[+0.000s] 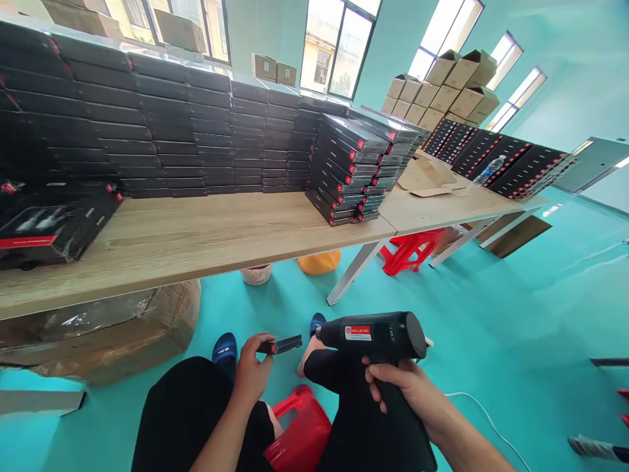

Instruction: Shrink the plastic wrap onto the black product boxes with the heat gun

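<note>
My right hand [400,387] is wrapped round the handle of a black heat gun [378,333], whose nozzle points left. A thin black box [287,344] with a red mark is pinched at one end by my left hand [254,367]. The box is held over the floor, a little to the left of the nozzle and apart from it. Between my legs a red plastic stool [302,429] shows in part.
A wooden table [221,226] crosses in front, bearing a long wall of stacked black boxes [196,131] and a separate stack [351,174]. Black boxes [54,223] lie at its left. A white cord [486,416] trails on the floor at right; a large carton [167,321] stands below the table.
</note>
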Demonstrator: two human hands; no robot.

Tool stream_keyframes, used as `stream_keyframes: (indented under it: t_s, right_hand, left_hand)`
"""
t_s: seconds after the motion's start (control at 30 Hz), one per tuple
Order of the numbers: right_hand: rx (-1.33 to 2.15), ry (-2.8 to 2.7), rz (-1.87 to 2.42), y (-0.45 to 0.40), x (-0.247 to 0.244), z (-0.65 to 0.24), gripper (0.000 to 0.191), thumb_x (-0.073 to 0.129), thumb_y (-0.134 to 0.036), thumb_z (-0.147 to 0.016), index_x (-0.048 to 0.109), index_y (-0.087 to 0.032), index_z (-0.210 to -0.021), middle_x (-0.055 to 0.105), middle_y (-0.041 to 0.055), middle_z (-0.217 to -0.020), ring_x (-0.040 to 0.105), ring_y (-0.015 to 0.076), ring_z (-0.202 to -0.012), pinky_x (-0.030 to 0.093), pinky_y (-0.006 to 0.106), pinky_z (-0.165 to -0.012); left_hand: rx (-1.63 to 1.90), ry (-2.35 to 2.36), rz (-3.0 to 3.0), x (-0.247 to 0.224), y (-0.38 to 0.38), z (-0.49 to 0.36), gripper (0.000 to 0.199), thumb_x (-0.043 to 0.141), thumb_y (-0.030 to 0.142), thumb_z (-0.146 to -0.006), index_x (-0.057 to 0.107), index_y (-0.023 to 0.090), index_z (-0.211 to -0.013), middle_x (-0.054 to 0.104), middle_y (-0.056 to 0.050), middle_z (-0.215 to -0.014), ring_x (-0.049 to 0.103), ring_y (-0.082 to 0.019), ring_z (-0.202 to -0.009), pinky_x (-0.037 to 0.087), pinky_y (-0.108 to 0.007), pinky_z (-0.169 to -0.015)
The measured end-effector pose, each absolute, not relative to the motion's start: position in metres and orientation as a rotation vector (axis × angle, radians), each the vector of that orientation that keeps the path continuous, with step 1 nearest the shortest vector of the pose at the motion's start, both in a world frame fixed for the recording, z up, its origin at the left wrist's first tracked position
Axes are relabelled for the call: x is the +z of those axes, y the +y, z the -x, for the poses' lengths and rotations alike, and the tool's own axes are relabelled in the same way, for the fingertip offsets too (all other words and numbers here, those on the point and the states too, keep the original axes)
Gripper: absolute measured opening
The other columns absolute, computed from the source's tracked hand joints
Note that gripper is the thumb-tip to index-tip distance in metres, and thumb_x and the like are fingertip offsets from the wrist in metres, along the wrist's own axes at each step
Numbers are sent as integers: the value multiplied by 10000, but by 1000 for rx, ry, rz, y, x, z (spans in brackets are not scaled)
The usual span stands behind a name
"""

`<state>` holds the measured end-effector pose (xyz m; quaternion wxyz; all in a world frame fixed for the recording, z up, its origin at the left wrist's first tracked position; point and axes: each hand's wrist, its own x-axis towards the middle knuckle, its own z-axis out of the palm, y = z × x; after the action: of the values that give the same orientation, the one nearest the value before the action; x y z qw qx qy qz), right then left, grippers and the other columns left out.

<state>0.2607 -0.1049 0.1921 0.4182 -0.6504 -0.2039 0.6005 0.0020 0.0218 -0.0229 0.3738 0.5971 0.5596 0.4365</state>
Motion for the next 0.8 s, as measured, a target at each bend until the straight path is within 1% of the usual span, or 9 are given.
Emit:
stream_keyframes:
  t_s: [0.07,0.13,0.2,0.27,0.33,0.43,0.6,0.73,0.8]
  right_hand:
    - [1577,-524,1601,-109,192,-267,343,768,-351,-703,702,-126,-955,657,27,-738,579,136,-580,458,251,-499]
    - [1653,-578,1513,-113,192,-266,371,784,-374,-694,704,-124,-957,669,42,-768,588,148,-596,465,265,-511]
    - [1647,-618,1497,-114,192,-261,398,784,-405,-703,697,-127,-973,677,48,-774,592,156,-611,474,280,-539]
    - [1601,-633,1572,-114,192,-254,396,761,-412,-726,683,-129,-992,666,33,-719,583,155,-603,471,285,-558]
    - [1611,-661,1611,-112,193,-245,382,743,-393,-724,676,-127,-989,643,16,-652,569,155,-576,455,284,-546]
    - [1708,-748,1520,-110,197,-233,381,746,-385,-691,690,-120,-959,623,11,-609,554,160,-556,449,293,-534]
    - [1583,-746,1580,-106,202,-227,342,733,-377,-713,695,-129,-945,590,-5,-578,540,165,-581,452,291,-536]
    - [1736,-769,1483,-107,202,-229,345,749,-368,-697,693,-129,-940,626,12,-623,562,161,-576,459,292,-538]
    - [1694,-766,1503,-107,200,-233,366,748,-374,-700,701,-121,-960,626,7,-596,553,150,-543,464,293,-550]
  left_hand:
    - [1117,1428,-1517,-22,23,-2,352,541,183,-670,729,239,-962,698,-77,-1128,650,-279,-1071,533,-403,-874]
    - [1129,1426,-1520,-22,23,-4,349,547,191,-668,728,236,-963,695,-80,-1125,646,-282,-1078,530,-411,-891]
    - [1130,1426,-1533,-21,23,-6,344,547,193,-672,731,235,-960,695,-85,-1129,635,-289,-1103,526,-424,-907]
    - [1130,1421,-1573,-21,22,-7,340,541,182,-675,735,238,-949,699,-86,-1128,625,-292,-1118,517,-446,-934]
    - [1148,1403,-1634,-21,21,-7,340,537,166,-676,737,240,-940,704,-84,-1112,627,-288,-1106,488,-477,-991]
    - [1167,1396,-1706,-21,20,-6,335,557,165,-685,739,240,-955,704,-85,-1109,623,-291,-1100,453,-510,-1038]
    - [1141,1400,-1722,-19,17,-2,356,538,154,-712,737,247,-992,689,-89,-1140,609,-291,-1125,481,-499,-1000]
    - [1152,1411,-1688,-20,20,-2,319,568,194,-718,739,247,-981,693,-88,-1119,619,-293,-1106,481,-497,-1003]
    - [1173,1429,-1658,-20,21,-3,308,572,205,-709,739,241,-964,698,-89,-1103,625,-293,-1096,487,-489,-995]
